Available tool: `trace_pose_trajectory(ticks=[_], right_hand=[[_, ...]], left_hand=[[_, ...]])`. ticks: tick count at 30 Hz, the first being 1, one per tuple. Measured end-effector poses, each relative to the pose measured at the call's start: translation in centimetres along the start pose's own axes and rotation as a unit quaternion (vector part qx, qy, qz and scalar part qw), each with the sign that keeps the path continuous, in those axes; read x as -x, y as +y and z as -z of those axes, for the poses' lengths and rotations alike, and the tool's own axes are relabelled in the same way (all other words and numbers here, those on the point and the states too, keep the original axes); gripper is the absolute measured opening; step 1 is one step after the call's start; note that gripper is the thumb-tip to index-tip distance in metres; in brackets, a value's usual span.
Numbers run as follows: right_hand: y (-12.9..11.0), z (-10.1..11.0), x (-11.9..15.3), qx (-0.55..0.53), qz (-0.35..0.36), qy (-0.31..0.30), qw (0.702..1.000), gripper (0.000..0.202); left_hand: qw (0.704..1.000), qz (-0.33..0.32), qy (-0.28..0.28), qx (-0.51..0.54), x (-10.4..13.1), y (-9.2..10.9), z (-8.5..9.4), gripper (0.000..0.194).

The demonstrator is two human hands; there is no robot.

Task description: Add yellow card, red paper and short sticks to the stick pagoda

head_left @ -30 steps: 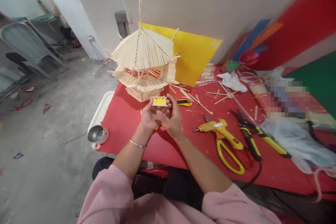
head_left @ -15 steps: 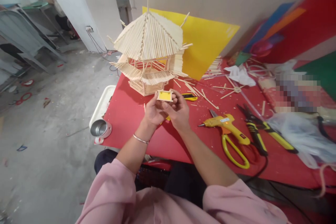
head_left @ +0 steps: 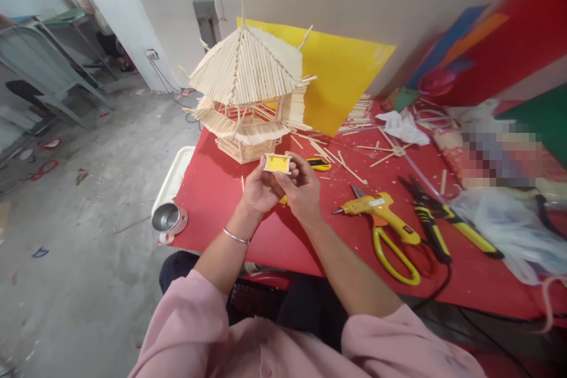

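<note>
Between my two hands is a small frame of wooden sticks with a yellow panel (head_left: 277,164). My left hand (head_left: 258,190) grips its left side, fingers curled beneath it. My right hand (head_left: 304,190) pinches the right side, the thumb at the lower edge. Just beyond stands a pavilion model built of thin wooden sticks (head_left: 248,71), with a pointed roof and a lower tier of eaves. A yellow utility knife (head_left: 319,165) lies behind my right hand. Below the hands, a bit of yellow material shows, partly hidden.
On the red table (head_left: 283,236) to the right lie a yellow glue gun (head_left: 376,205), yellow-handled scissors (head_left: 392,257), pliers (head_left: 432,230) and a plastic bag (head_left: 509,224). Loose sticks (head_left: 328,153) are scattered behind. A metal mug (head_left: 170,218) stands at the left edge. A yellow sheet (head_left: 341,71) leans on the wall.
The view has shifted slightly, so the pavilion model appears a little lower and further left. Both hands keep hold of the small frame, nearly still.
</note>
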State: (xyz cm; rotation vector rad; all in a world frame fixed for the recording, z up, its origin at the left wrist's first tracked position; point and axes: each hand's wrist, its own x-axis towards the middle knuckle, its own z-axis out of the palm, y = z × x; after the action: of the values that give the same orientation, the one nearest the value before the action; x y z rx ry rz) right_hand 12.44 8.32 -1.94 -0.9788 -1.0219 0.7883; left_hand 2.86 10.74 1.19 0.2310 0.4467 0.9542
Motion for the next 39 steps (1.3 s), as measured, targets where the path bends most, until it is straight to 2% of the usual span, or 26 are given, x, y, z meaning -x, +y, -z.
trace_pose_trajectory(ticks=[8,12,16,21,24,29,32,35,37,39], right_hand=[[-0.1,0.1,-0.1,0.012,-0.003,0.017,1.0,0.047],[-0.2,0.0,-0.1,0.0,0.004,0.014,1.0,0.046],[-0.1,0.0,-0.2,-0.016,0.01,0.009,1.0,0.045],[-0.1,-0.1,-0.2,-0.037,0.007,0.01,0.999,0.045],[-0.3,-0.1,-0.2,-0.039,0.0,0.011,0.999,0.046],[-0.6,0.2,-0.2,-0.027,-0.001,0.02,0.999,0.046],[-0.4,0.4,-0.4,-0.006,0.007,0.02,1.0,0.047],[-0.2,0.7,-0.8,0.001,0.022,0.031,0.999,0.048],[-0.2,0.8,-1.1,0.0,0.035,0.046,0.998,0.048],[-0.2,0.9,-1.3,0.001,0.043,0.061,0.997,0.048]], left_hand=[[1.0,0.005,0.0,-0.025,0.0,-0.1,-0.2,0.04],[0.998,-0.007,0.03,-0.05,-0.5,-0.4,0.1,0.022],[0.993,-0.061,0.047,-0.088,-1.1,-1.0,0.5,0.008],[0.984,-0.123,0.057,-0.117,-1.3,-1.2,1.0,0.018],[0.984,-0.104,0.043,-0.138,-0.9,-0.9,0.9,0.02],[0.983,-0.059,-0.017,-0.174,-0.1,-0.4,0.7,0.019],[0.983,-0.053,-0.03,-0.174,0.1,-0.2,1.0,0.016],[0.977,-0.066,-0.042,-0.199,0.1,-0.1,1.3,0.023],[0.971,-0.083,-0.035,-0.223,-0.1,-0.2,1.4,0.029],[0.965,-0.106,0.003,-0.238,-0.3,-0.3,1.5,0.033]])
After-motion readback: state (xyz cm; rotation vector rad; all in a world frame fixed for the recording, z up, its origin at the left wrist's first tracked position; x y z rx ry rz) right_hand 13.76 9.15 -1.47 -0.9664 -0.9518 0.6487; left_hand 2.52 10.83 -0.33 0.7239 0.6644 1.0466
